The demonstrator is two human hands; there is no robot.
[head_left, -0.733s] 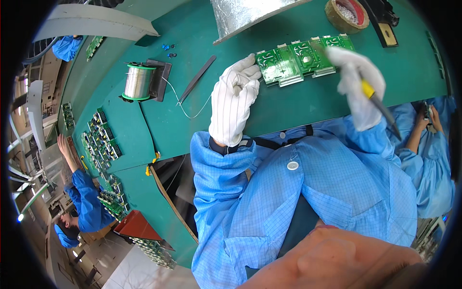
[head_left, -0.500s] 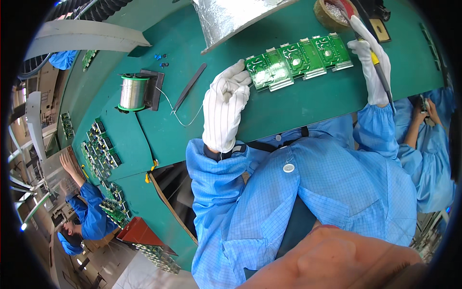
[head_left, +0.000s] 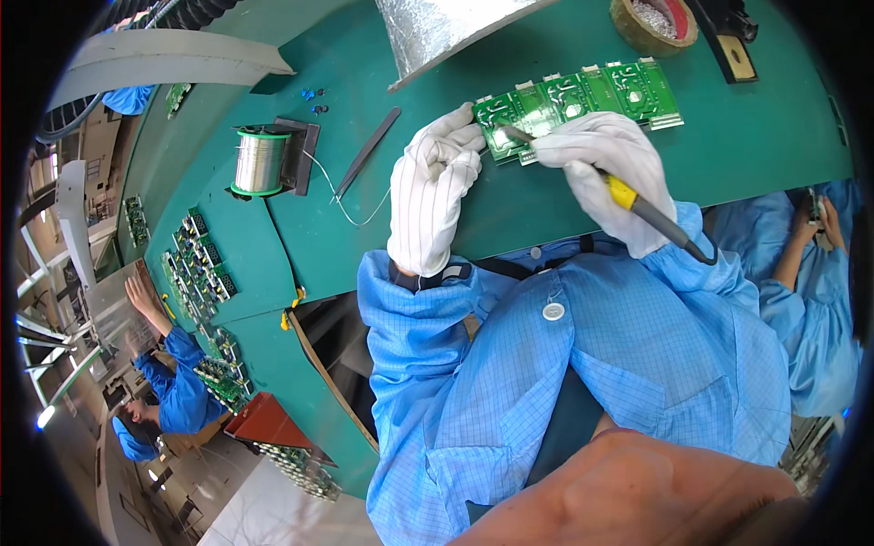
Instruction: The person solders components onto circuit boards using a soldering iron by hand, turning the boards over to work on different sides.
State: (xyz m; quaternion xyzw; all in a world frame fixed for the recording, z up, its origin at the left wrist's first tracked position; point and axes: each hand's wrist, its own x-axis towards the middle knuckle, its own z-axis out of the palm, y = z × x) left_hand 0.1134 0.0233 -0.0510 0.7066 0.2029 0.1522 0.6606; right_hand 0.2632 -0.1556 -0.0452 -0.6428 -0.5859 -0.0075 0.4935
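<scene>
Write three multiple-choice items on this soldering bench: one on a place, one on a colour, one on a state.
1. Where does the solder spool stand?
A. left of the left hand
B. on the circuit board
C. right of the tape roll

2. What colour is the band on the soldering iron?
A. red
B. yellow
C. white

3. What is the right hand doing?
A. lying flat and empty
B. lifting the tweezers
C. gripping the iron, tip on the board

Answers:
1 A: the spool sits on the green bench, left of the gloved left hand.
2 B: a yellow band shows below the glove.
3 C: its fingers close on the iron, whose tip meets the circuit board.
</scene>
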